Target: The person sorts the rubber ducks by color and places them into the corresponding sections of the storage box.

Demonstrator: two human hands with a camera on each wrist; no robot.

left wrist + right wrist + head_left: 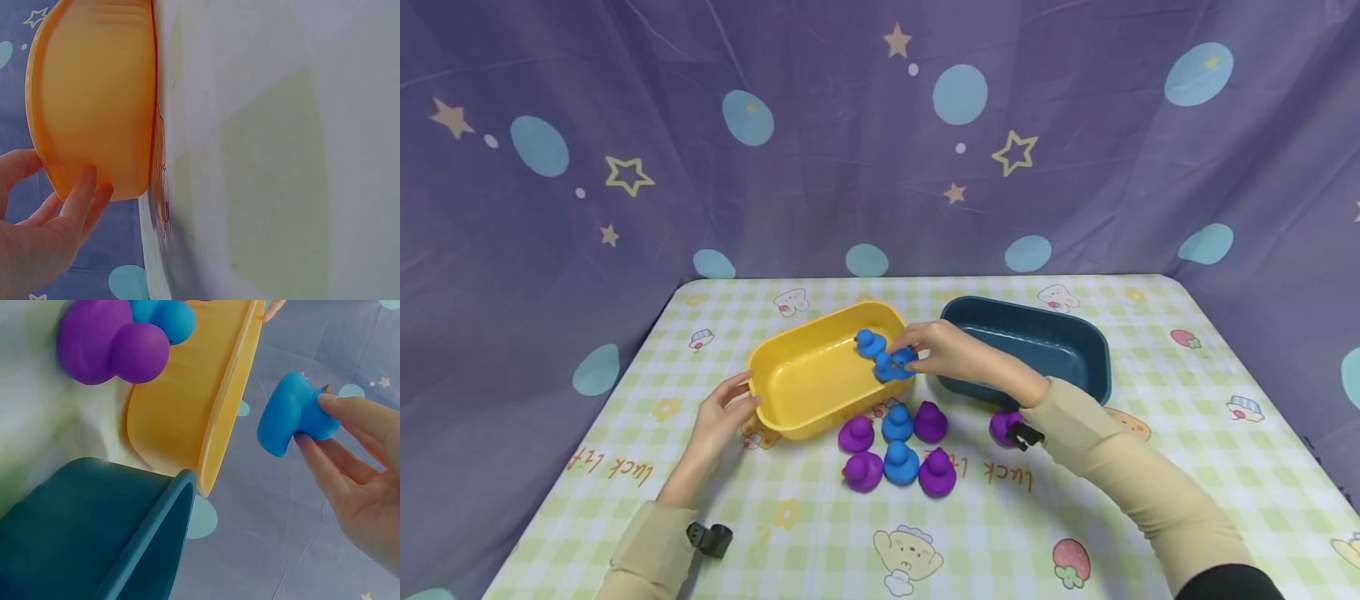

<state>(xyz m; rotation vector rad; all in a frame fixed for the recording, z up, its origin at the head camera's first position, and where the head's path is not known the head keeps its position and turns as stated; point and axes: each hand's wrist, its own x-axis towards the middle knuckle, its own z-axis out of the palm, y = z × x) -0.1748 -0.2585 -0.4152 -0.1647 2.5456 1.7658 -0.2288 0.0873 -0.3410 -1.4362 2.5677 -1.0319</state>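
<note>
My left hand (pixel 718 417) grips the left end of a yellow plastic basin (pixel 797 379), thumb at the rim and fingers against the outer wall (pixel 100 119). Over the basin's right end, my right hand (pixel 943 348) pinches a blue rubber duck (pixel 284 415) by its head between thumb and fingers. In the right wrist view that duck hangs above the basin rim (pixel 219 419). Two other blue ducks, one at the back (pixel 870 343) and one partly overlapped by the held duck (pixel 883 367), sit inside the basin's right end.
A dark teal basin (pixel 1101 367) stands right of the yellow one, partly behind my right forearm. In front lie several purple ducks (pixel 937 473) and two blue ducks (pixel 901 462) on the checked tablecloth (pixel 820 542). Another purple duck (pixel 1002 425) is partly hidden by the right wrist's camera.
</note>
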